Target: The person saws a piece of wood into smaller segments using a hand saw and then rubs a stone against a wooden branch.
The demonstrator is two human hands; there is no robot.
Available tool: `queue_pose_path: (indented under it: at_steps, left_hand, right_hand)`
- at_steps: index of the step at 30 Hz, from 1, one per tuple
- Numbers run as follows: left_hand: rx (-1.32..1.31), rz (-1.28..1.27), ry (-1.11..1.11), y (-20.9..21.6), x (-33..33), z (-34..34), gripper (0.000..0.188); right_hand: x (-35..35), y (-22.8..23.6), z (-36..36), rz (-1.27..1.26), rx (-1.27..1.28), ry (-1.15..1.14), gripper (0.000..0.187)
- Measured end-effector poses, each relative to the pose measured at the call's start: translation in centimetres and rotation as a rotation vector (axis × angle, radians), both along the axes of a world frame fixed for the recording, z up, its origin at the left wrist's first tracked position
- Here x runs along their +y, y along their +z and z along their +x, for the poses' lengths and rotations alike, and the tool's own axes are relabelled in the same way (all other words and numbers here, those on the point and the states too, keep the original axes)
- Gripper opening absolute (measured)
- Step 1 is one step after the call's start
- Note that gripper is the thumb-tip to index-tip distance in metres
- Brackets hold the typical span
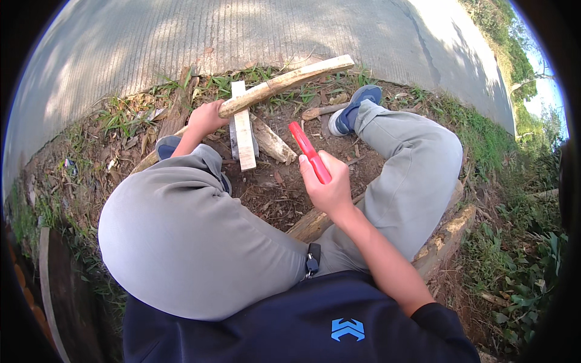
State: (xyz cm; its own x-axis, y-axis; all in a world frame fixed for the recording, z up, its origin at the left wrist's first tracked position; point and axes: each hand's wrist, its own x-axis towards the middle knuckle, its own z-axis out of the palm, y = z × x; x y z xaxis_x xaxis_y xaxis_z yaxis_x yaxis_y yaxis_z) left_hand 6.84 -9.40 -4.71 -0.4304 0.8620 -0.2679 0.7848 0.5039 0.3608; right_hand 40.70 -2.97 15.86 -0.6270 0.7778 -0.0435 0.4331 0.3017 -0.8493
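My left hand is closed round a long, pale wooden stick with partly stripped bark. The stick slants up to the right, crossing over a flat, light strip of wood. In my right hand is a slim red tool with a groove along its side. Its upper end points up and left, apart from the wood; the exact kind of tool cannot be made out. Beside the light strip lies a split piece of wood on the soil.
I sit with knees bent and spread, a blue shoe on either side of the wood. Logs lie under and beside my legs. A ribbed concrete path runs beyond the grass edge, and green plants grow at the right.
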Motion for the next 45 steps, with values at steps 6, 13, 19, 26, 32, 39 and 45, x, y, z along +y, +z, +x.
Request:
queue_pose_path:
  at_steps: [6, 13, 19, 26, 32, 39, 45]
  left_hand:
    - [-0.024, 0.064, -0.002, -0.8, 0.3, -0.2, 0.053]
    - [-0.026, 0.103, 0.001, -0.2, -0.1, 0.2, 0.041]
    - [-0.026, 0.072, 0.012, -0.1, -0.8, -0.1, 0.04]
    - [-0.066, 0.012, 0.038, 0.6, 0.0, 0.1, 0.047]
    - [-0.026, 0.004, 0.064, -0.6, 0.1, -1.6, 0.053]
    - [-0.026, 0.005, 0.046, 0.1, 0.5, -0.5, 0.053]
    - [0.021, 0.016, 0.041, 0.1, 0.4, 0.6, 0.046]
  right_hand:
    - [-0.1, 0.3, -0.7, 0.009, -0.03, 0.021, 0.034]
    - [-0.1, 0.8, -0.9, 0.043, -0.066, 0.037, 0.034]
    - [-1.2, 1.7, -2.0, 0.0, -0.024, -0.02, 0.033]
    - [-2.2, 3.2, -0.3, 0.023, -0.048, -0.072, 0.033]
    - [0.2, 3.9, -3.2, -0.042, -0.008, -0.047, 0.033]
    - [-0.2, 5.2, 0.0, -0.022, -0.051, -0.045, 0.033]
    - [1.2, 6.7, -1.5, -0.08, -0.086, -0.022, 0.035]
